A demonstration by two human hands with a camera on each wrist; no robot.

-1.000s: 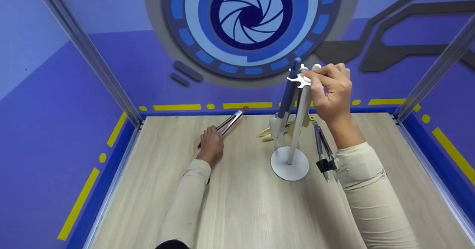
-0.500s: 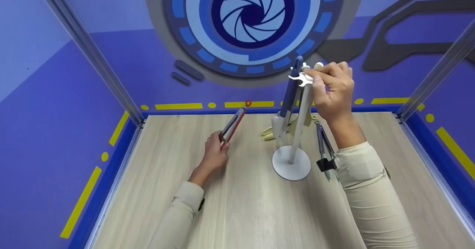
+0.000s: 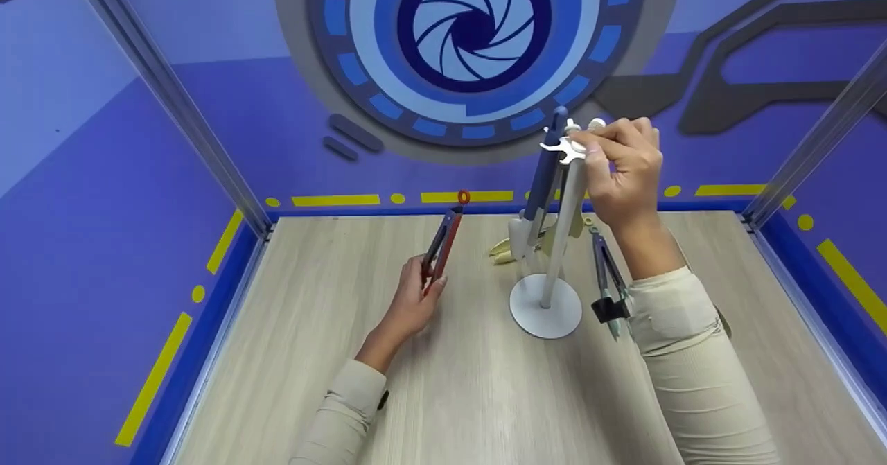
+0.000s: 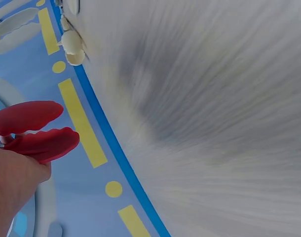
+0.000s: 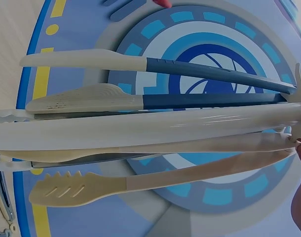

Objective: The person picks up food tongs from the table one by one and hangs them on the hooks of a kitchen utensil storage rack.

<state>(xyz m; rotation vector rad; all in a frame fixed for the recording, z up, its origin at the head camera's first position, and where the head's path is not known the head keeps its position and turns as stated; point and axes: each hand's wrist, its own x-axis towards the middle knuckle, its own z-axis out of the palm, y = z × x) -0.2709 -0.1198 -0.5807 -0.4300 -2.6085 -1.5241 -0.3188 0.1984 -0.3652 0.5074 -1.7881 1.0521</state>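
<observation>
My left hand (image 3: pixel 414 302) grips a pair of red and steel tongs (image 3: pixel 448 243), held upright-slanting with the red ring at the far end. In the left wrist view their red scalloped tips (image 4: pixel 29 116) stand slightly apart below the hand. My right hand (image 3: pixel 627 167) pinches the white hooked top (image 3: pixel 569 149) of a utensil stand (image 3: pixel 565 222). Blue-handled tongs with cream heads (image 5: pixel 214 71) hang from the stand. Beside the pole in the right wrist view hang tongs with pinkish handles and a toothed, slotted head (image 5: pixel 81 190).
The stand's round white base (image 3: pixel 545 321) rests on the wooden table (image 3: pixel 457 382). Pale yellow tongs (image 3: pixel 502 251) lie behind it. Grey-handled tongs with green tips (image 3: pixel 601 260) lie to its right, partly behind the right wrist. Blue printed panels (image 3: pixel 229 125) enclose the table.
My left hand has raised the red tongs off the table, turned them more upright and moved right, towards the stand. The right hand keeps its pinch on the stand's top.
</observation>
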